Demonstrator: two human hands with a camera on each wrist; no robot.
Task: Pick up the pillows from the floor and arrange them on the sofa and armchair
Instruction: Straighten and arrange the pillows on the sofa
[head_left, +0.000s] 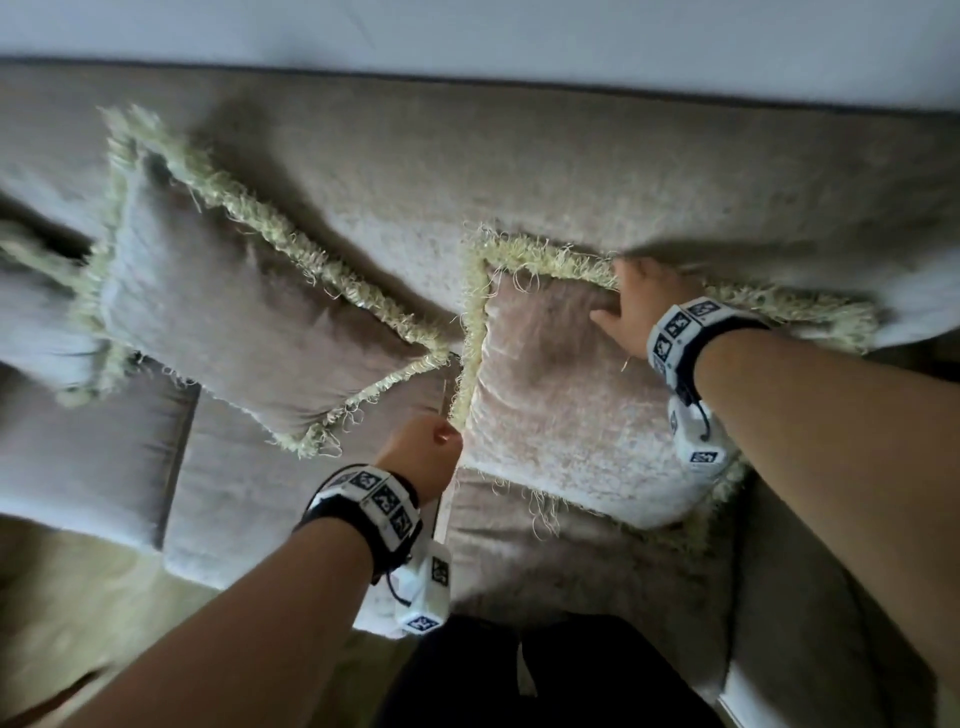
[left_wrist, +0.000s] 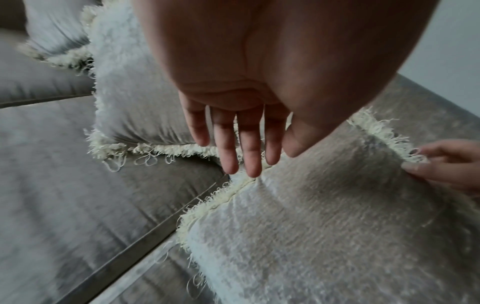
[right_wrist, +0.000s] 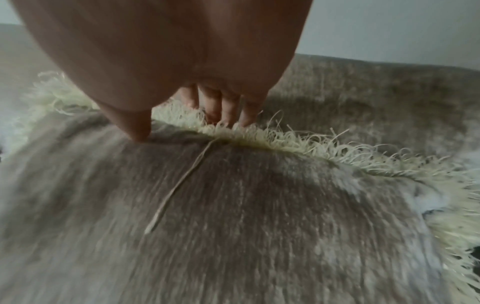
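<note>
A beige pillow with a cream fringe (head_left: 571, 410) leans on the sofa (head_left: 519, 156) at the right. My right hand (head_left: 618, 296) grips its top edge, thumb on the face and fingers behind the fringe (right_wrist: 226, 115). My left hand (head_left: 441, 441) hangs at the pillow's left edge with straight fingers (left_wrist: 249, 156) touching the fringe and holding nothing. A second matching pillow (head_left: 234, 312) leans tilted against the backrest to the left. A third pillow (head_left: 36, 312) shows partly at the far left.
The sofa's seat cushions (head_left: 249, 493) run across below the pillows, with a seam between them (left_wrist: 145, 236). A pale wall (head_left: 467, 31) rises behind the backrest. Light floor (head_left: 78, 597) shows at lower left, and my dark trousers (head_left: 519, 675) stand against the sofa front.
</note>
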